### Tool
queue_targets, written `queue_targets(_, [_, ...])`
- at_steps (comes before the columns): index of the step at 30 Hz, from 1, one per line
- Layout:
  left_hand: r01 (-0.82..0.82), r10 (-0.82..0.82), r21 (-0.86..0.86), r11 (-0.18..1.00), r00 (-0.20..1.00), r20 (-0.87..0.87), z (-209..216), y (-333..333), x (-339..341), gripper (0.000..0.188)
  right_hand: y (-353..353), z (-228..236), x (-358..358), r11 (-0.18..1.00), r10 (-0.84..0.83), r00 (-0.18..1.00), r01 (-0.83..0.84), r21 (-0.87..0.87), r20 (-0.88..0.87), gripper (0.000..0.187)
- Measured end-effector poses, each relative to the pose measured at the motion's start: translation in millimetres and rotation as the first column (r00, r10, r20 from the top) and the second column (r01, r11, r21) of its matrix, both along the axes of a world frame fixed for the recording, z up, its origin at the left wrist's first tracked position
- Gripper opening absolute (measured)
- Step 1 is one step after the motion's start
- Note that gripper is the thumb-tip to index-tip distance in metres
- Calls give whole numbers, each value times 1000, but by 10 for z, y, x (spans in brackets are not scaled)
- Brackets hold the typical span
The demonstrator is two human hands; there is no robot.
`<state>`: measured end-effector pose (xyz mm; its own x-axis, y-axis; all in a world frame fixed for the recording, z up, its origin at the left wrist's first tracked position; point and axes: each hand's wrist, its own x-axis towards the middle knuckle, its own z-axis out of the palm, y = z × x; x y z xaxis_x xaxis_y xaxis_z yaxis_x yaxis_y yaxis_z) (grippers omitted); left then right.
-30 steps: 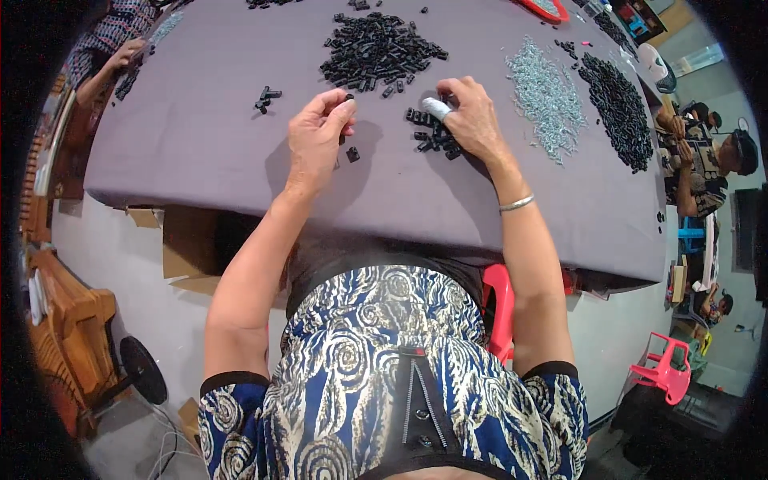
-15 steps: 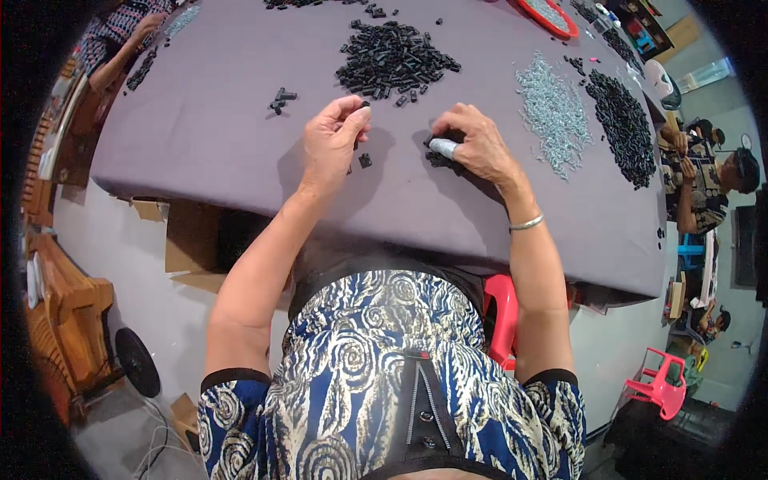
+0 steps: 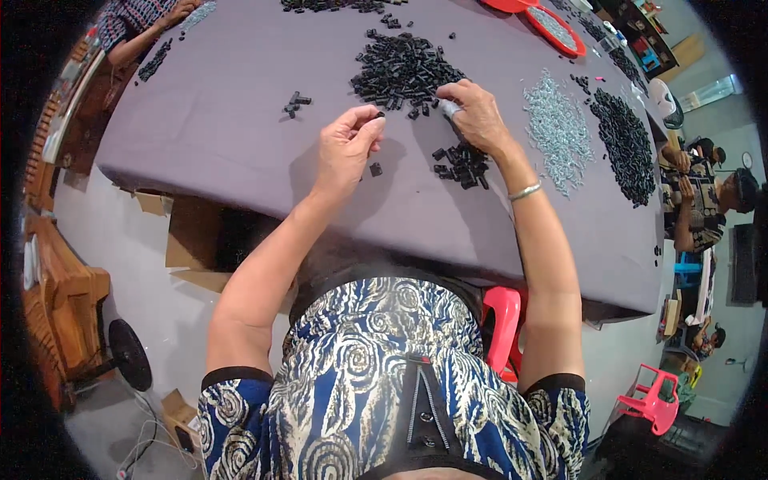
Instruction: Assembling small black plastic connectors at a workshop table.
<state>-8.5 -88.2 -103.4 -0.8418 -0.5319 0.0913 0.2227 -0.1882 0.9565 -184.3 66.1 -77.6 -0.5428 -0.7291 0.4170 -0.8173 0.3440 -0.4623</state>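
My left hand [image 3: 344, 154] hovers over the table, thumb and forefinger pinched on a small black plastic piece [image 3: 380, 115]. Below its fingertips lies another loose black piece [image 3: 376, 170]. At the near right edge of a large heap of black plastic pieces [image 3: 404, 68] is my right hand [image 3: 478, 120], fingers bent together; whatever is between them is hidden. One of its fingers wears a grey wrap [image 3: 450, 108]. A smaller cluster of black pieces [image 3: 462, 166] lies just below this hand.
Silvery small parts [image 3: 558, 132] and another black heap [image 3: 622, 148] spread to the right. A red tray [image 3: 554, 32] of silvery parts stands far right. Several black pieces [image 3: 296, 104] lie left. Another person's hand [image 3: 180, 12] works at the far left.
My right hand has moved up and away from the small cluster, which now shows, to the large heap's edge. My left hand still pinches its black piece.
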Motion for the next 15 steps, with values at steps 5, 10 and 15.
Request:
queue_targets(5, [-12,13,-41,999,1000,15,-27,16,-24,18,-67,14,-116,989,50,997,-58,137,67,17])
queue_targets(10, [-2,6,-111,994,999,34,-15,15,-13,18,-21,33,-4,994,52,991,-63,84,120,12])
queue_targets(15, [25,-33,-227,974,999,-31,-23,32,9,17,-11,187,400,990,143,837,-118,-80,528,9])
